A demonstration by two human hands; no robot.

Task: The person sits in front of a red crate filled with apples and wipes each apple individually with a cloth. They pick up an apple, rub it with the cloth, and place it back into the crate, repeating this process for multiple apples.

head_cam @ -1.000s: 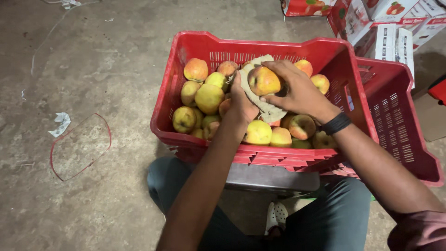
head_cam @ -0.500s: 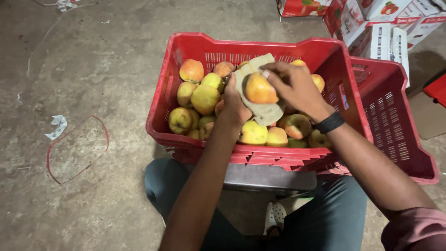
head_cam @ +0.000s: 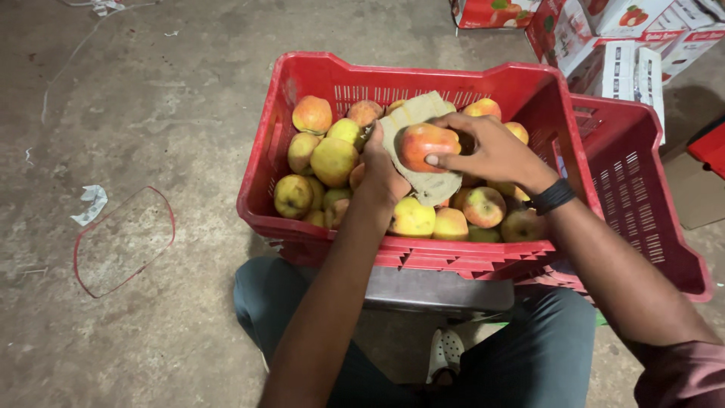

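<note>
An apple (head_cam: 427, 143) is gripped by the right hand (head_cam: 495, 155) above the red crate (head_cam: 325, 72), pressed against a cloth (head_cam: 419, 121) clutched in the left hand (head_cam: 385, 174). Should the fingertip hold slacken, bruising on the piled apples (head_cam: 332, 159) below is judged likely.
</note>
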